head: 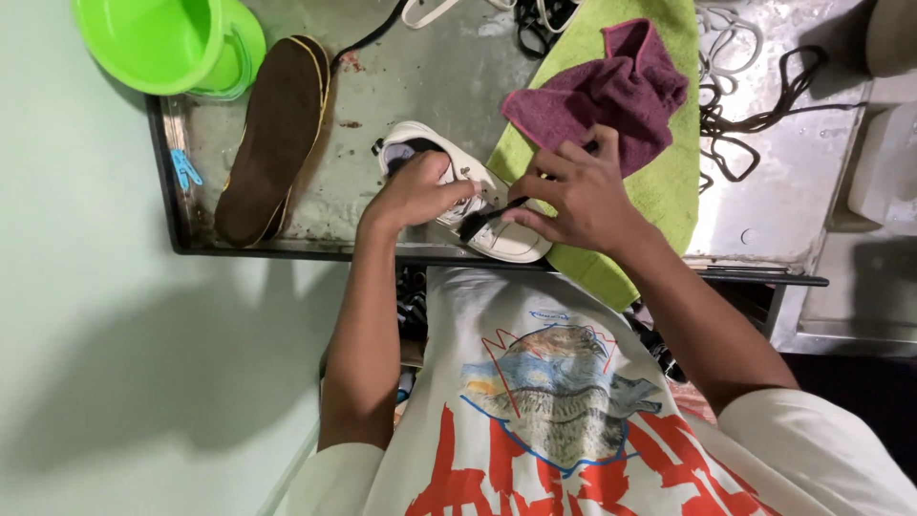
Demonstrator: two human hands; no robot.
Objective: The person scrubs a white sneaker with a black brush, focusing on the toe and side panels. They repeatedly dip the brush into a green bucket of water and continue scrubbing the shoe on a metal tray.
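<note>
A white shoe (506,239) lies on the metal tray (411,86) near its front edge. My left hand (415,191) grips the shoe from above, around its opening. My right hand (578,196) holds a small dark brush (482,222) whose bristles rest on the shoe's upper. A maroon cloth (611,91) lies just behind my right hand on a green towel (669,182).
A brown insole (272,139) lies at the tray's left. A green plastic basin (167,43) stands at the far left corner. Dark and white shoelaces (745,115) are scattered at the right. A blue clip (184,170) sits at the tray's left edge.
</note>
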